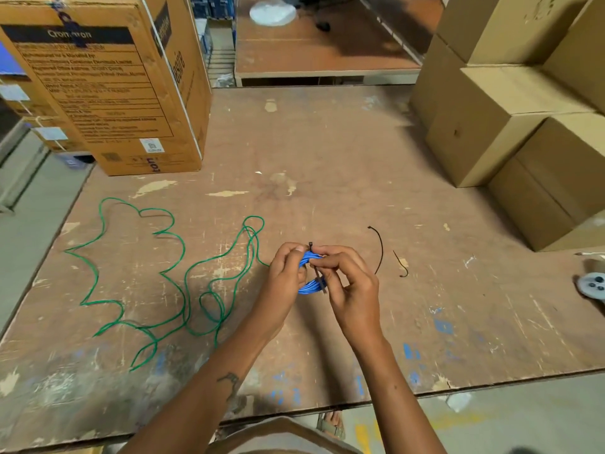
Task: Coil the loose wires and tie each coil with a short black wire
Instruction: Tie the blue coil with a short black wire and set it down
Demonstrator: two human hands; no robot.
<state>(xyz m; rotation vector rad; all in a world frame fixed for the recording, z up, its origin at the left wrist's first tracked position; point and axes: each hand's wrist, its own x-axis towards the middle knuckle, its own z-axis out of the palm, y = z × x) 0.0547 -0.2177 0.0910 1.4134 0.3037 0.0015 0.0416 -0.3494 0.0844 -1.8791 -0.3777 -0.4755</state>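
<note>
A small blue wire coil (310, 285) is held above the middle of the brown table (327, 152). My left hand (287, 273) grips the coil's left side. My right hand (348, 283) pinches a short black wire (319, 276) that runs across the coil, one end sticking up between my thumbs. A long green wire (178, 273) lies loose and tangled on the table to the left, one end reaching toward my left hand. Another short black wire (380, 249) lies curved on the table right of my hands, with a smaller hooked piece (402, 265) beside it.
A large printed cardboard box (108, 93) stands at the back left of the table. Plain stacked cartons (510, 126) fill the right side. A grey controller-like object (592, 285) lies at the right edge. A second table (320, 50) stands behind.
</note>
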